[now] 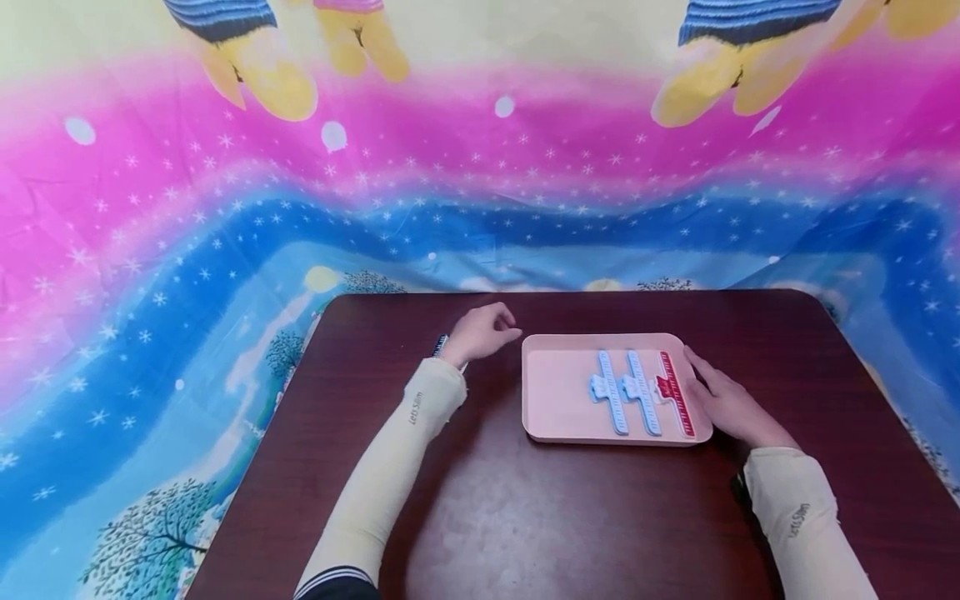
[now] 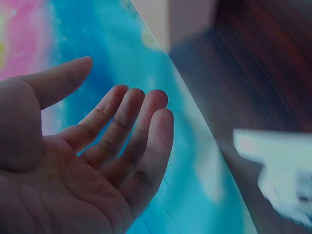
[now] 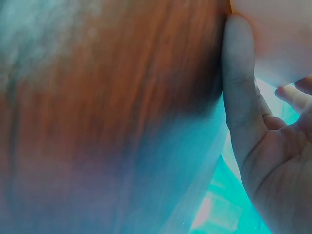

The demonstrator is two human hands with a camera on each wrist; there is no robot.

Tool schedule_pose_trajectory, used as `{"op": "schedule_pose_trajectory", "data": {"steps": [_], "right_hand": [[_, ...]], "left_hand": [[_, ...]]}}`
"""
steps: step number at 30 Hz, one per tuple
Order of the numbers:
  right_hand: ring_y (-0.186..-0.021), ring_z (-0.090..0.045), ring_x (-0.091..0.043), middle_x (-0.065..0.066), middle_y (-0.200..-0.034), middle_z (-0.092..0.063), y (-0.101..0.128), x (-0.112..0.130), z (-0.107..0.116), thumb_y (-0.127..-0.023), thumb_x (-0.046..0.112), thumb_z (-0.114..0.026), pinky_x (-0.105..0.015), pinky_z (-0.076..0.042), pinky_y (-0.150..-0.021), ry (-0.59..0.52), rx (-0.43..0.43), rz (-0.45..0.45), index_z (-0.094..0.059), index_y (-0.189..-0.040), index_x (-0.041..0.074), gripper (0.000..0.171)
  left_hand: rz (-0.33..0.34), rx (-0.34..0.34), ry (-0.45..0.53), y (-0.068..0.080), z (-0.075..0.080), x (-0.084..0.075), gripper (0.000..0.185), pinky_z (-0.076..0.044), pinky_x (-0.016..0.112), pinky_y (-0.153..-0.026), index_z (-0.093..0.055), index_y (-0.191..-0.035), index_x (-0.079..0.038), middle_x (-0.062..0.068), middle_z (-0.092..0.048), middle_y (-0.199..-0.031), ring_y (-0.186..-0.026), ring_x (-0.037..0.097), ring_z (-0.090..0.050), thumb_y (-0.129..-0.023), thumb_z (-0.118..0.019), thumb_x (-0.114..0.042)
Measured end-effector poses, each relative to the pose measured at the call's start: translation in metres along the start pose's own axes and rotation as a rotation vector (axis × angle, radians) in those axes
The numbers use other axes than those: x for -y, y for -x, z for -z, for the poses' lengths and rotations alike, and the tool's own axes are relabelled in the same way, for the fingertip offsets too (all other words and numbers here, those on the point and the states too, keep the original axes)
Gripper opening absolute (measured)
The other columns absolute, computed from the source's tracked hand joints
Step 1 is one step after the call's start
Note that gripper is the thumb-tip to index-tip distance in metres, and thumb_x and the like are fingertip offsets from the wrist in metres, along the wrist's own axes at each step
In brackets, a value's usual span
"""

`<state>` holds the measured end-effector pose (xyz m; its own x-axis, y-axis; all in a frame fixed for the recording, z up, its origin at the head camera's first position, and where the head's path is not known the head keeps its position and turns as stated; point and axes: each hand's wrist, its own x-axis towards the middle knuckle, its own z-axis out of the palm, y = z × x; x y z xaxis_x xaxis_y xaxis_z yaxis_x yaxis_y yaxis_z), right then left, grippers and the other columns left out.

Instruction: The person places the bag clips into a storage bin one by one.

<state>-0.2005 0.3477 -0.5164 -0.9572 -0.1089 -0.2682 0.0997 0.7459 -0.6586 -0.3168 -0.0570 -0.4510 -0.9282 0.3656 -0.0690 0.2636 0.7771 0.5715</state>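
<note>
A shallow pink tray (image 1: pixel 557 387) lies on the dark wooden table. Inside it, toward the right, lie two light-blue ruler-like strips (image 1: pixel 617 407) with cartoon shapes at their sides, and a red ruler-like strip (image 1: pixel 684 410) next to the right rim. My right hand (image 1: pixel 731 404) rests against the tray's right side, its fingers along the outer wall; the right wrist view shows a straight finger (image 3: pixel 239 73) beside the tray. Left of the tray, my left hand (image 1: pixel 480 332) hovers near its upper left corner. In the left wrist view its fingers (image 2: pixel 158 136) are loosely bent and hold nothing.
The brown table (image 1: pixel 480 517) has rounded far corners. Behind and beside it hangs a printed cloth (image 1: pixel 487 150) in pink and blue with snowflakes. Pale sleeves (image 1: pixel 390 467) cover both forearms.
</note>
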Motion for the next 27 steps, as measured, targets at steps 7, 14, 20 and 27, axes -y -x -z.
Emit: {"op": "schedule_pose_trajectory", "data": {"steps": [7, 14, 20, 27], "right_hand": [[-0.148, -0.012, -0.064, -0.04, -0.164, -0.008, -0.001, 0.0, -0.001, -0.112, 0.042, -0.036, -0.079, -0.018, -0.114, 0.017, 0.003, 0.002, 0.004, -0.166, 0.016, 0.072], [-0.148, -0.013, -0.064, -0.039, -0.164, -0.008, -0.001, 0.001, 0.001, -0.112, 0.041, -0.037, -0.079, -0.017, -0.114, 0.015, -0.001, 0.012, 0.005, -0.166, 0.016, 0.072], [-0.148, -0.011, -0.064, -0.039, -0.165, -0.007, -0.002, 0.0, 0.001, -0.113, 0.042, -0.036, -0.079, -0.017, -0.114, 0.016, 0.001, -0.003, 0.006, -0.166, 0.017, 0.072], [-0.148, -0.012, -0.064, -0.039, -0.164, -0.008, -0.002, -0.001, 0.001, -0.113, 0.042, -0.035, -0.079, -0.017, -0.114, 0.021, -0.003, 0.0, 0.005, -0.166, 0.017, 0.071]], "left_hand": [[0.121, -0.039, -0.004, 0.007, 0.015, 0.056, 0.027, -0.053, 0.045, -0.093, -0.067, -0.12, -0.01, 0.009, -0.072, -0.116, -0.105, 0.026, -0.067, -0.101, -0.068, -0.029], [0.197, -0.05, -0.007, 0.012, 0.017, 0.083, 0.03, -0.056, 0.046, -0.094, -0.064, -0.125, -0.006, 0.015, -0.071, -0.119, -0.107, 0.03, -0.068, -0.101, -0.069, -0.023], [0.213, -0.046, -0.004, 0.011, 0.014, 0.089, 0.03, -0.056, 0.046, -0.093, -0.064, -0.126, -0.004, 0.017, -0.071, -0.118, -0.106, 0.031, -0.069, -0.101, -0.068, -0.02], [0.216, -0.046, -0.014, 0.011, 0.007, 0.092, 0.028, -0.059, 0.044, -0.087, -0.066, -0.125, -0.002, 0.018, -0.072, -0.113, -0.101, 0.031, -0.07, -0.1, -0.068, -0.014]]}}
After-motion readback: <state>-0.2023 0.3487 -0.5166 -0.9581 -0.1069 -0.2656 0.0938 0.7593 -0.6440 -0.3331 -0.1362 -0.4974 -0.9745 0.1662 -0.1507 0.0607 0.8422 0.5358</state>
